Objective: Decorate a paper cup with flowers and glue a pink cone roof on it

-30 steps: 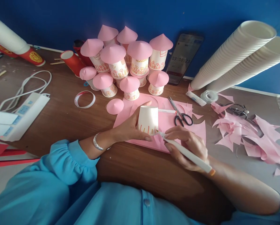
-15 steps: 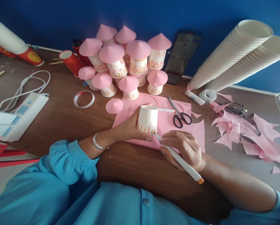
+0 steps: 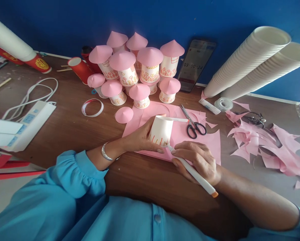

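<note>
One white paper cup (image 3: pixel 162 129), gripped in your left hand (image 3: pixel 141 139), orange strokes (image 3: pixel 158 140) along its lower edge, over pink paper (image 3: pixel 178 134), one white marker (image 3: pixel 196 176), pinched in your right hand (image 3: pixel 200 159), tip at that edge

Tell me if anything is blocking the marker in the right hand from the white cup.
Nothing visible does. The right hand holds the marker with its tip at the lower edge of the white cup; the left hand grips the cup from the opposite side.
</note>
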Motion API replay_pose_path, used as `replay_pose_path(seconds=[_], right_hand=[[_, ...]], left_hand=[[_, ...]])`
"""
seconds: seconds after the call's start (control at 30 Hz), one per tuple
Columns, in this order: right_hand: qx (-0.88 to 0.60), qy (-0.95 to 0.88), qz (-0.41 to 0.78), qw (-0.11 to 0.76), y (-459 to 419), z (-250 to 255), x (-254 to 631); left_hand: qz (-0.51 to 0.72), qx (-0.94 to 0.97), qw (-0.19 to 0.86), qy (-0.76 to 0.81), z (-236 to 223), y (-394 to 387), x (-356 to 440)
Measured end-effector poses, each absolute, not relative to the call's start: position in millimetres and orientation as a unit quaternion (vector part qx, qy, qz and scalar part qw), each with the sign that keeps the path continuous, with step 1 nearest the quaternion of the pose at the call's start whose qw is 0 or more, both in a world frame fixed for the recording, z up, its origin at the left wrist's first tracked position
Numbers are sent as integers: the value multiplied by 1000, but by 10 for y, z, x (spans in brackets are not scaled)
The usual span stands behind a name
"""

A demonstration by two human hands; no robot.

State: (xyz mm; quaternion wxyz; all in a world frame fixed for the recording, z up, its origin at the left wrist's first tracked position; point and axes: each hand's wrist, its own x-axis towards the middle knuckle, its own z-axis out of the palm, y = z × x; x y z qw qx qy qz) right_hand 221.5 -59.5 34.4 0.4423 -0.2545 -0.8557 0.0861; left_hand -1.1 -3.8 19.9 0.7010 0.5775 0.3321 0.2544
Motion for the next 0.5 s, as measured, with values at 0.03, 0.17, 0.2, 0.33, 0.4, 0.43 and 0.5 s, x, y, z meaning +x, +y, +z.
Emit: replay_pose_path(seconds=[0.03,0.17,0.2,0.33,0.4,0.43,0.5], right_hand=[[-257,-855,83,443,-595,339,2217],[-265,-853,70,445,-591,334,2220],[-266,-852,69,444,-588,336,2220],[-264,-852,68,447,-576,336,2216],[-262,-851,66,451,-572,328,2215],[-261,-850,65,453,-571,322,2214],[-261,-849,64,454,-572,312,2214]], left_hand=[[256,577,702,330,193,-34,-15],[267,557,723,310,153,-17,-43],[270,549,731,303,144,-11,-50],[273,518,757,288,131,5,-71],[269,514,761,292,135,5,-77],[266,514,760,296,137,5,-79],[263,517,758,296,139,3,-83]])
